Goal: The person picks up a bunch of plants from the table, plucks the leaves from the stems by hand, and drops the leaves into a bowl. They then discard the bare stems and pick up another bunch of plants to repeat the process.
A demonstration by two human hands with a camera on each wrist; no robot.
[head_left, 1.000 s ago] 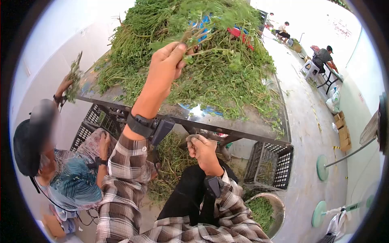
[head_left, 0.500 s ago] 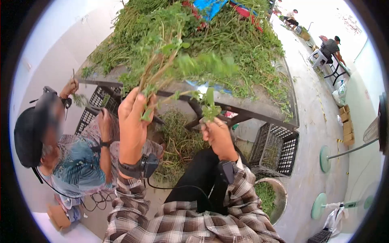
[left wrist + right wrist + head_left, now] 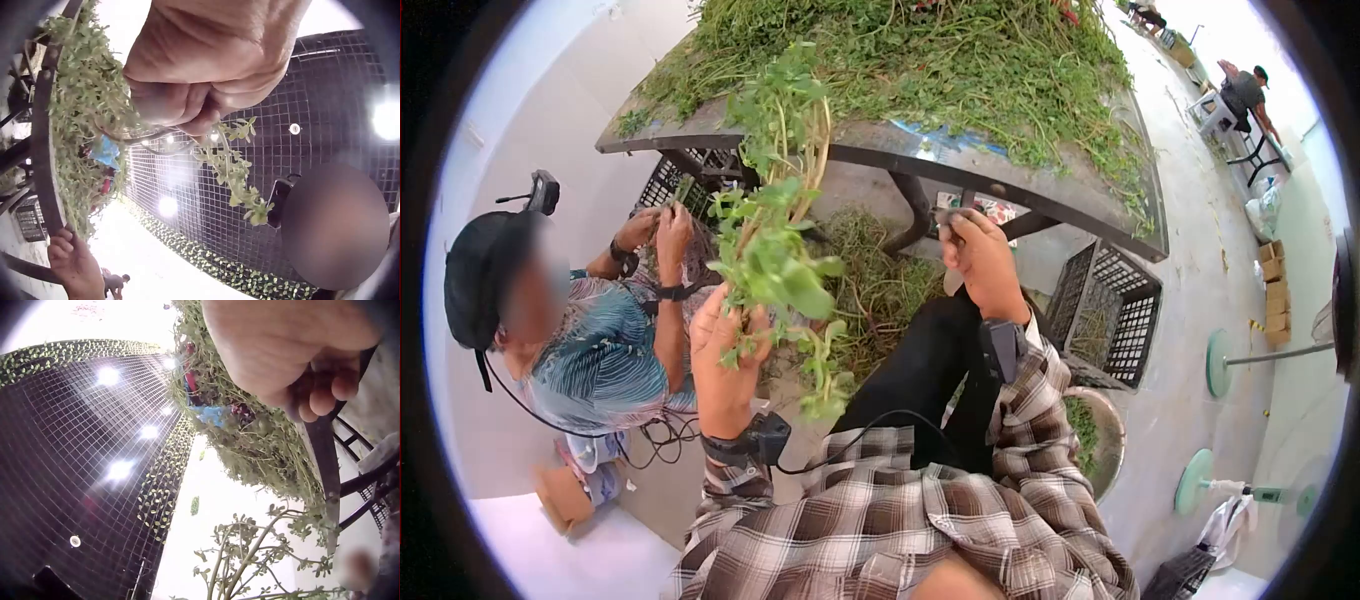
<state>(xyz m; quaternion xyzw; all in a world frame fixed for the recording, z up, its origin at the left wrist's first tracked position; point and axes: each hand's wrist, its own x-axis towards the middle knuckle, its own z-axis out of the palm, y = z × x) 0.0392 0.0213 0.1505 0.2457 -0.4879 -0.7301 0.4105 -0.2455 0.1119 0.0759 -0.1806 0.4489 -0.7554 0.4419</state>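
A: Okay, what is looking risky here?

B: I'm judging that loose sprigs are likely to slip. The left hand (image 3: 725, 355) is gripping the bunch of greens (image 3: 775, 230) low on its stems, fingers curling round them. A few side sprigs are drooping below the fist, so they could be dropping into the litter under the table (image 3: 1040, 195). Squeezing harder could be snapping the soft stems.

A: And the other hand?

B: The right hand (image 3: 980, 262) is working well apart from the left one, just under the table's near edge. Its fingers are curling, but I cannot tell whether they are pinching anything.

A: Where is the bunch sitting?

B: It is hanging in front of the table's near edge, below the heap of greens (image 3: 960, 60) lying on the tabletop.

A: Which way is it pointing?

B: The long axis is running from the fist up toward the table. Its leafy tops are pointing at the table edge and its cut ends are pointing back toward the lap.
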